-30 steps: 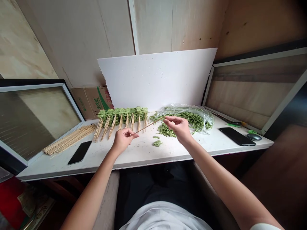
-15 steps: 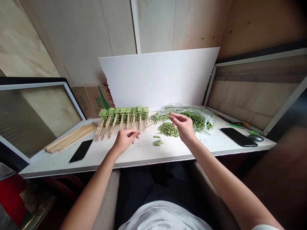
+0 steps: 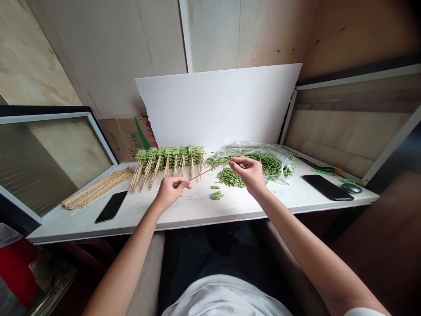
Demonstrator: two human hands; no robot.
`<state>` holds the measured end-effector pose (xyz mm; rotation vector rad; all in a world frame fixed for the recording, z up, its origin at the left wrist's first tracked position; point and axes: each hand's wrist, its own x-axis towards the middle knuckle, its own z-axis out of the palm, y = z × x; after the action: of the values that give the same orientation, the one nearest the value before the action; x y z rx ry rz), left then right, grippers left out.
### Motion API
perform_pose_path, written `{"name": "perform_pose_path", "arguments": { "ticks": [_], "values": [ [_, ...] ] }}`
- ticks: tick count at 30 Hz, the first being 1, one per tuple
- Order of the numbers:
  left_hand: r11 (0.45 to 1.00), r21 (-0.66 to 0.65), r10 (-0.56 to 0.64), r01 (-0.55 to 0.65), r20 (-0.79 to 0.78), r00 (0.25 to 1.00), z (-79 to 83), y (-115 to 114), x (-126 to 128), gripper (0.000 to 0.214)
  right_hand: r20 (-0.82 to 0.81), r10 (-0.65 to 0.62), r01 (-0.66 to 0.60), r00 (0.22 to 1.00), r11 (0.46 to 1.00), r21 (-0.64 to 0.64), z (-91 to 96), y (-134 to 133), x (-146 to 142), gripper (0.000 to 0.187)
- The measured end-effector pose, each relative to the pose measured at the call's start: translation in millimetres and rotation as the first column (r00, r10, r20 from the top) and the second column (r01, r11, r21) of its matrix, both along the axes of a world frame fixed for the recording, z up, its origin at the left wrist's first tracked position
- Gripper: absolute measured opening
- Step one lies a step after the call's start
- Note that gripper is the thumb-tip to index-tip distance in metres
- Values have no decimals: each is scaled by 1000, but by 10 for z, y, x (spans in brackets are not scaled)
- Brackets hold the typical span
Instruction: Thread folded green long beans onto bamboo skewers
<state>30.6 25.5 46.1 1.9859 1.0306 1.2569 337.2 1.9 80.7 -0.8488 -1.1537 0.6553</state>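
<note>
My left hand [image 3: 171,189] pinches the near end of a thin bamboo skewer [image 3: 205,172] that slants up to the right. At the skewer's far tip, my right hand [image 3: 250,173] pinches a small green bean piece [image 3: 231,160]. Just below that hand lies a pile of cut bean pieces [image 3: 229,177], with a few loose ones [image 3: 215,195] nearer me. Behind my left hand, a row of finished bean skewers [image 3: 171,160] lies side by side on the white table [image 3: 197,210].
A clear bag of long green beans [image 3: 266,161] sits behind my right hand. Bare skewers [image 3: 98,188] and a black phone [image 3: 111,207] lie at left. Another phone [image 3: 327,187], a small round object [image 3: 351,188] and framed panels are at right. A white board leans behind.
My right hand rose toward the bag, then came back down to the skewer's tip. My left hand has kept hold of the skewer almost in place.
</note>
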Motion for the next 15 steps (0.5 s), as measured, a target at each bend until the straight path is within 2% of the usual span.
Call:
{"name": "perform_pose_path", "arguments": {
  "ticks": [5, 8, 15],
  "values": [
    [989, 67, 127, -134, 97, 987, 11, 30, 12, 24, 18, 9, -9, 1000, 1000, -1, -38, -4, -46, 39],
    [989, 86, 113, -122, 102, 988, 8, 36, 20, 24, 11, -2, 2, 1000, 1000, 11, -57, -2, -70, 38],
    [998, 20, 59, -58, -112, 992, 41, -4, -7, 31, 44, -47, 42, 998, 994, 105, -70, -20, -105, 32]
  ]
}}
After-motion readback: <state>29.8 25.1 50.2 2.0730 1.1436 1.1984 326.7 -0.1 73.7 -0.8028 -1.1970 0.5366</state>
